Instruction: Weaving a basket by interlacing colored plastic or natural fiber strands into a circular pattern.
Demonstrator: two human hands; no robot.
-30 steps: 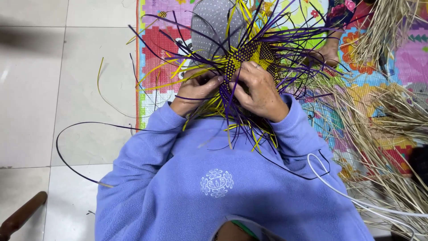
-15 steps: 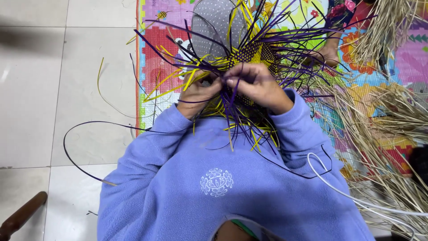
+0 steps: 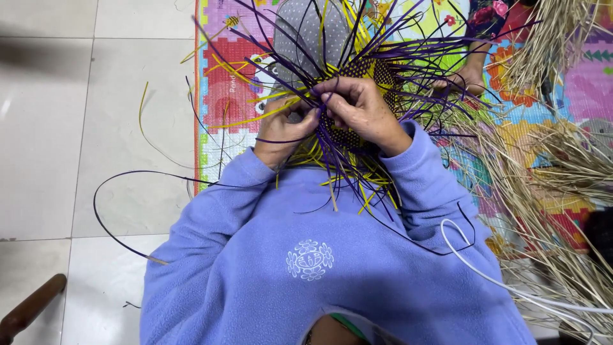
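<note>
A half-woven mat of purple and yellow strips [image 3: 357,70] is held up in front of my chest, with loose strip ends fanning out all round. My left hand [image 3: 284,131] pinches a purple strip at the weave's lower left edge. My right hand [image 3: 357,108] lies over the woven middle, fingers curled on strips there. Both wrists come out of lilac fleece sleeves [image 3: 217,198]. A grey dotted knee [image 3: 306,32] shows behind the weave.
A bright foam play mat [image 3: 223,76] covers the floor ahead; white tiles [image 3: 76,128] lie to the left. Piles of dry straw [image 3: 549,160] spread on the right. A bare foot [image 3: 469,76] rests beyond the weave. A white cord [image 3: 485,268] and a brown wooden handle [image 3: 32,306] lie nearby.
Both hands have risen and drawn closer together on the weave. The long purple strip on the tiles has swung a little.
</note>
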